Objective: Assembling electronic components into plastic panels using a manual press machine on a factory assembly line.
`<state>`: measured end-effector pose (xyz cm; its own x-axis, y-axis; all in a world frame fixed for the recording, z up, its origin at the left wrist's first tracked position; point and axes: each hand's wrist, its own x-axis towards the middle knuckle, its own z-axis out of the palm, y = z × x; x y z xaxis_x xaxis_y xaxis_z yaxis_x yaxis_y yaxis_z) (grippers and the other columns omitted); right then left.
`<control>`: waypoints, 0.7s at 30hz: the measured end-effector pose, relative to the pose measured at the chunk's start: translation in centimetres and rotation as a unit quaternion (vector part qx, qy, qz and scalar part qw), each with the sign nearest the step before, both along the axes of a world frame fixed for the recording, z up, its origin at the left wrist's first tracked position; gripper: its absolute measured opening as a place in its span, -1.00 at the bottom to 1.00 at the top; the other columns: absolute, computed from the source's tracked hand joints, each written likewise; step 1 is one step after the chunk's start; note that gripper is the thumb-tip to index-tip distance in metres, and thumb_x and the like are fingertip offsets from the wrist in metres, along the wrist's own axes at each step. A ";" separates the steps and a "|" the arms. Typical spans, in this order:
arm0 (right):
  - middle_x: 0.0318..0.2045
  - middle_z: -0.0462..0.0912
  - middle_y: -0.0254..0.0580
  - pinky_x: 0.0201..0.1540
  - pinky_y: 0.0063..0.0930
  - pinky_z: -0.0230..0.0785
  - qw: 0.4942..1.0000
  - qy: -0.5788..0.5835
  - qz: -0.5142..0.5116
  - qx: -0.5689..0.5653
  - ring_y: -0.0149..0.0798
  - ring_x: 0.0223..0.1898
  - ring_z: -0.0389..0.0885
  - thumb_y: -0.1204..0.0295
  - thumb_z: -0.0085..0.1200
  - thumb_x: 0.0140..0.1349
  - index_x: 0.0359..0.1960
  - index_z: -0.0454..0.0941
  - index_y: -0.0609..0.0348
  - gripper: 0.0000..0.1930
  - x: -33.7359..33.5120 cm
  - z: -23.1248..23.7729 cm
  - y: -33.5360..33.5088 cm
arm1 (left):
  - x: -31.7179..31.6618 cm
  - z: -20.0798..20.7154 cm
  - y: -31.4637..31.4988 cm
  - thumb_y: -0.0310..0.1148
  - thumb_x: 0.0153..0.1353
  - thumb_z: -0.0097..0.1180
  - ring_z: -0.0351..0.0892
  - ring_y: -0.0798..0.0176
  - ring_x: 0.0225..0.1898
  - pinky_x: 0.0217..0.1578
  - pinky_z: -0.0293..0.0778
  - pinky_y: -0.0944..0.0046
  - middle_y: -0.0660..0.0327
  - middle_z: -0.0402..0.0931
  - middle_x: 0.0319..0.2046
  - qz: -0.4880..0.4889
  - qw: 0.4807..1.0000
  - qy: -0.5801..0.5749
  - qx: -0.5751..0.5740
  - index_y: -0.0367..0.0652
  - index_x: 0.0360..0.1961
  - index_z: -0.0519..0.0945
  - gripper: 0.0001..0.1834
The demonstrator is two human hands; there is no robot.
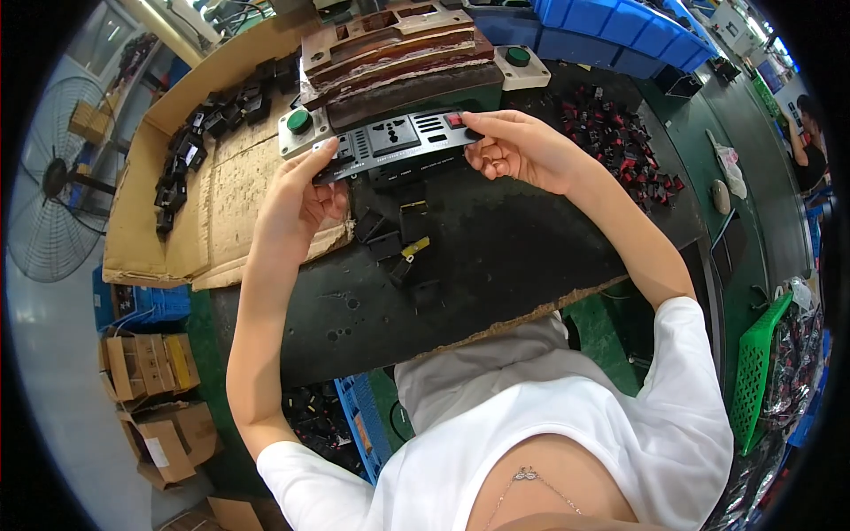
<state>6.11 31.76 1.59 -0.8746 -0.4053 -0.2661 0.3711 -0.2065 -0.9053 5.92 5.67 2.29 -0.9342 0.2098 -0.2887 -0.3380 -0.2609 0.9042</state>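
Note:
Between my two hands is a long black socket panel, lifted above the table just in front of a press-like fixture. It has a socket in its middle, slots on both sides and a red rocker switch near its right end. My left hand pinches the left end, thumb on top and fingers curled below. At the right end, my right hand grips the panel with thumb and fingers. Below it on the dark table lie several loose black socket parts, one with a yellow piece.
Behind the panel stands the brown layered fixture, flanked by green push buttons. A cardboard tray with black parts is at left. Red-and-black switches are heaped at right. Blue bins stand behind; a fan is far left.

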 end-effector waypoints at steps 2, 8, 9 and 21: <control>-0.57 0.53 -0.23 -0.56 -0.78 0.38 1.000 0.012 -0.001 -0.001 -0.53 -0.63 0.48 0.19 -0.01 0.25 -0.43 0.46 0.17 -0.71 0.0 -0.2 0.1 | -0.1 -0.2 0.2 -0.24 0.21 0.06 0.42 0.45 -0.68 -0.71 0.28 0.52 0.26 0.53 -0.55 -0.016 0.998 0.032 -0.060 -0.17 -0.36 0.48 -0.80; -0.53 0.54 -0.29 -0.48 -0.76 0.36 0.996 0.080 -0.028 0.005 -0.54 -0.56 0.48 0.19 -0.05 0.28 -0.23 0.47 0.13 -0.73 -0.5 -1.3 0.5 | -0.5 -1.4 0.1 -0.16 0.23 0.04 0.35 0.47 -0.71 -0.72 0.19 0.54 0.21 0.52 -0.55 -0.055 0.991 0.099 0.076 -0.25 -0.37 0.50 -0.69; -0.52 0.54 -0.30 -0.45 -0.75 0.36 0.996 0.086 -0.034 -0.007 -0.55 -0.54 0.48 0.18 -0.07 0.29 -0.22 0.47 0.13 -0.73 -0.6 -1.3 0.5 | -0.4 -1.9 0.1 -0.16 0.23 0.04 0.35 0.47 -0.71 -0.72 0.19 0.54 0.21 0.52 -0.55 -0.055 0.991 0.100 0.074 -0.25 -0.37 0.50 -0.69; -0.55 0.51 -0.38 -0.40 -0.71 0.35 0.966 0.250 0.050 0.054 -0.56 -0.46 0.52 0.14 -0.18 0.33 -0.44 0.33 0.11 -0.68 0.8 -1.1 -0.8 | 3.8 -1.5 4.3 -0.13 0.20 0.07 0.28 0.50 -0.78 -0.72 0.10 0.54 0.25 0.44 -0.76 -0.103 0.987 0.101 -0.069 -0.16 -0.59 0.48 -0.65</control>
<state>6.90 30.93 0.47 -0.8631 -0.4873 0.1330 -0.1042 -0.0859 -0.9908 9.70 10.00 0.78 -0.9175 0.3723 -0.1402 -0.1800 -0.0744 0.9808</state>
